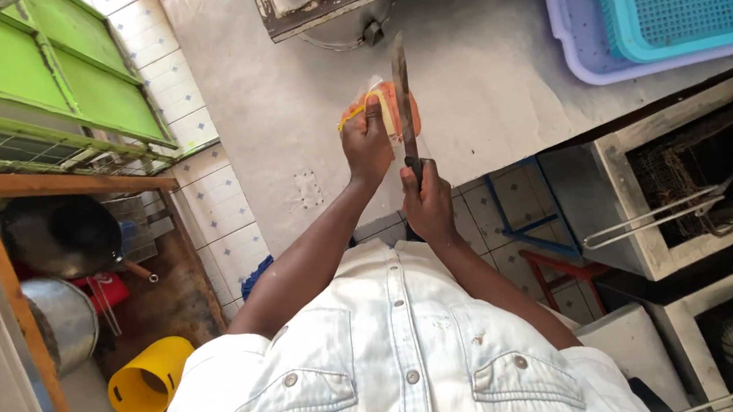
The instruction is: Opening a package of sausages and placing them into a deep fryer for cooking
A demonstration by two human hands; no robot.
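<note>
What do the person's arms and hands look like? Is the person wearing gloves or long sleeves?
No gloves: both hands are bare, the left hand and the right hand. The forearms are bare too. The pale blue denim shirt has short sleeves ending near the elbows, plus round metal buttons and two chest pockets. No watch, ring or bracelet shows.

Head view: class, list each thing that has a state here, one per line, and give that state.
Knife: gripped by the handle in the right hand, blade against the packet.
Orange packet: held up in the left hand.
Yellow bucket: lying on its side.
Turquoise basket: sitting inside the lilac tub.
</note>
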